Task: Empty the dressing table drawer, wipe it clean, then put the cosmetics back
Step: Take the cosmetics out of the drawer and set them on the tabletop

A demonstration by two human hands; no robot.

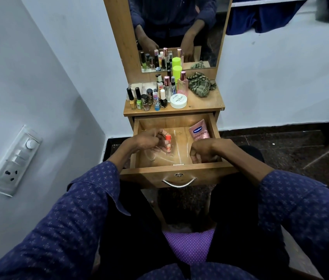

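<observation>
**A:** Where are the hands?

**B:** Both are inside the open drawer point(176, 123) of the dressing table point(206, 101). The left hand point(146, 139) is at the drawer's left side, fingers curled. A small tube with an orange-red cap point(167, 143) stands just to the right of its fingertips. I cannot tell whether the fingers actually pinch it or only lie against it.

**A:** And the right hand?

**B:** The right hand point(203, 151) sits at the drawer's near right corner, knuckles up and fingers curled under. Whether anything is inside that fist is hidden.

**A:** What else is in the drawer?

**B:** A pink Vaseline lotion tube point(199, 131) lies just beyond the right hand, slanting toward the far right corner. A clear plastic liner point(179, 152) covers the drawer floor between the two hands and catches the light.

**A:** And the rest of the cosmetics?

**B:** Beyond both hands, on the tabletop. A cluster of nail polish bottles point(142, 99) stands ahead of the left hand, with a white round tub point(178, 101) to their right. Behind those are a perfume bottle with pink liquid point(182, 83) and a bright green cylinder point(177, 72). A crumpled green checked cloth point(200, 84) lies ahead of the right hand, at the foot of the mirror point(179, 27).
</observation>
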